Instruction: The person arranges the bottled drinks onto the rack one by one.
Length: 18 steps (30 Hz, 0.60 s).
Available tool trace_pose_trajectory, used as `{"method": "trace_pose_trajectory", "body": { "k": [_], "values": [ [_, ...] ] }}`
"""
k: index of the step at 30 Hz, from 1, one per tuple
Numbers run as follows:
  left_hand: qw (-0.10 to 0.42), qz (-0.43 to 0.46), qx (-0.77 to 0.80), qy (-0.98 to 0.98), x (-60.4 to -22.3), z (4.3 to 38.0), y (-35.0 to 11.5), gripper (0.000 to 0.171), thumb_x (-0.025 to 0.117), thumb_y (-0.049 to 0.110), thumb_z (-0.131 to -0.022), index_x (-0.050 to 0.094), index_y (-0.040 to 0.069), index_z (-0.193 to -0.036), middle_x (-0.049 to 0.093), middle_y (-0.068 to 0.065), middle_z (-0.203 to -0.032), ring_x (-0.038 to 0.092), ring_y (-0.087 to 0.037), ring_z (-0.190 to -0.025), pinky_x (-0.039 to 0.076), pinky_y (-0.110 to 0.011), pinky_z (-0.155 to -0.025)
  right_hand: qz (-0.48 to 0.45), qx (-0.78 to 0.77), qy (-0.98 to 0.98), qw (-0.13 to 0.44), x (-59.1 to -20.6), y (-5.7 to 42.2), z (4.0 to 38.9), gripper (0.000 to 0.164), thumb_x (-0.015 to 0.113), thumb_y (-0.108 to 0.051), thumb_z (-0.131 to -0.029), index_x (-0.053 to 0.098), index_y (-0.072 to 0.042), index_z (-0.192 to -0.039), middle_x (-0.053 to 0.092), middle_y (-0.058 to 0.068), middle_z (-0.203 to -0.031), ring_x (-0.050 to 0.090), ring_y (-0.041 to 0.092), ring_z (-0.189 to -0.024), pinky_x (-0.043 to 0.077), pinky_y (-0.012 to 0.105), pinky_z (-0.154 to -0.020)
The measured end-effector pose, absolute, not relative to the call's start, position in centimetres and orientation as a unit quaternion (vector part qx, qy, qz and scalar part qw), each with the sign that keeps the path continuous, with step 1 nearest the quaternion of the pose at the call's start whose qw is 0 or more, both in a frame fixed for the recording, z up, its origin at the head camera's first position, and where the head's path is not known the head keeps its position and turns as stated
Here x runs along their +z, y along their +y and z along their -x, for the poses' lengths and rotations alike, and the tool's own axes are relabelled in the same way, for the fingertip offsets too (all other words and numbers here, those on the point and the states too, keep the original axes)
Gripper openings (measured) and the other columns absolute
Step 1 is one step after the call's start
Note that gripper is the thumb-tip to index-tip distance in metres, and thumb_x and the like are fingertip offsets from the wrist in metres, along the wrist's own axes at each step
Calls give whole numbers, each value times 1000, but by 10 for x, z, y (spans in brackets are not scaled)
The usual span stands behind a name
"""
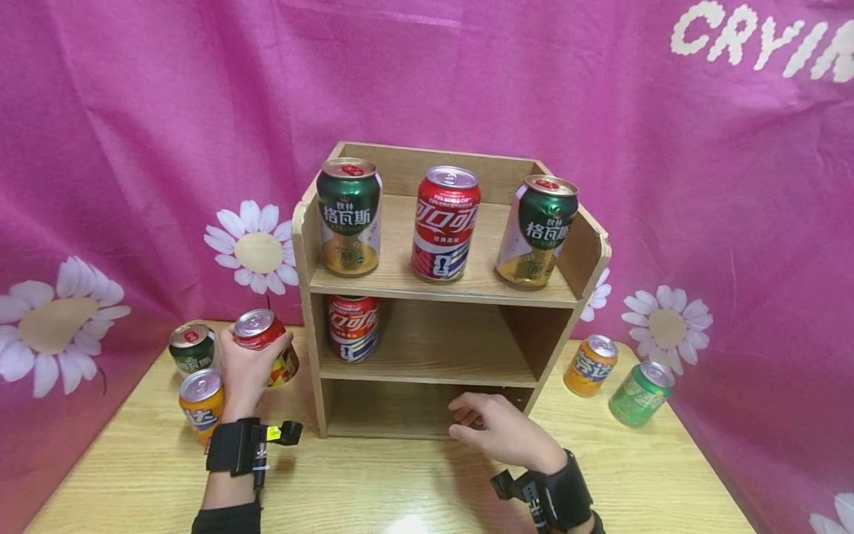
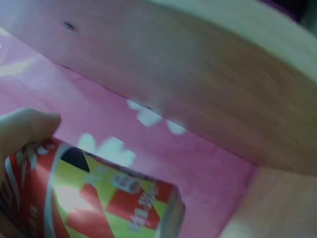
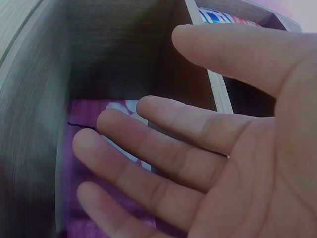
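Head view: left hand (image 1: 248,372) grips a red can (image 1: 285,365), fingers wrapped round its upper body. Can is just left of the wooden shelf (image 1: 440,360); can't tell if its base touches the counter (image 1: 353,482). Green-and-gold can (image 1: 192,350) and orange can (image 1: 200,406) stand just beside that hand. Top tier: kvass can (image 1: 348,222), cola can (image 1: 445,226), second kvass can (image 1: 539,233). Lower cola can (image 1: 353,328) sits at the left end of the middle tier. Right hand (image 1: 507,432) is at the bottom tier, fingers slightly bent, holding nothing. Fanta can (image 1: 591,367) and light green can (image 1: 640,394) on the counter, right side.

Left wrist view: held can lies at lower left of frame, red-yellow check side showing, wood panel above it. Most of the grip is cut off. Handling, my guess: stiff if sealed, fairly heavy if full, smooth so a bit slippery, thin wall dents under a hard squeeze. Best hold is round mid-body.

Right wrist view: fingers extended and spread, nothing in them.
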<state>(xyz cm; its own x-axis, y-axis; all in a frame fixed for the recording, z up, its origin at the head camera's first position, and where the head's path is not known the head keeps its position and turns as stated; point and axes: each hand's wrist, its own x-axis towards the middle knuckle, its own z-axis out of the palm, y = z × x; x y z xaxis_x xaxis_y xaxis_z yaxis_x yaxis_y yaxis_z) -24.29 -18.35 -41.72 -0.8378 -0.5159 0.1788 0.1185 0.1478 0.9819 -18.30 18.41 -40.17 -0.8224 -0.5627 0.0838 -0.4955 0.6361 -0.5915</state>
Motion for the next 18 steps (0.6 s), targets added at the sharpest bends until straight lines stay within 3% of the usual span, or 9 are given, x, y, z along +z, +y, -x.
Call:
{"method": "trace_pose_trajectory", "body": {
  "k": [4,9,18],
  "values": [
    [273,-124,-657,-692,-406,236,-184,73,79,15,-76,33,-3,-130,48,-12,-122,48,-21,-108,40,-36,-94,293,-309,903,56,-401,184,184,28,64,-27,-90,62,-6,-110,65,4,-97,62,13,-85,52,36,-76],
    [294,-102,-725,-614,-396,230,-185,59,80,9,-74,44,10,-121,52,-1,-110,51,-14,-99,42,-26,-84,293,-309,903,57,-401,184,184,27,64,-25,-91,62,-6,-110,65,2,-96,62,13,-84,52,37,-75],
    [321,-50,-784,-529,-377,215,-184,48,73,-5,-76,54,13,-116,55,-5,-108,53,-16,-98,44,-22,-81,284,-310,905,65,-400,185,182,27,63,-25,-91,62,-7,-111,66,6,-99,62,13,-85,52,36,-76]
  ]
}}
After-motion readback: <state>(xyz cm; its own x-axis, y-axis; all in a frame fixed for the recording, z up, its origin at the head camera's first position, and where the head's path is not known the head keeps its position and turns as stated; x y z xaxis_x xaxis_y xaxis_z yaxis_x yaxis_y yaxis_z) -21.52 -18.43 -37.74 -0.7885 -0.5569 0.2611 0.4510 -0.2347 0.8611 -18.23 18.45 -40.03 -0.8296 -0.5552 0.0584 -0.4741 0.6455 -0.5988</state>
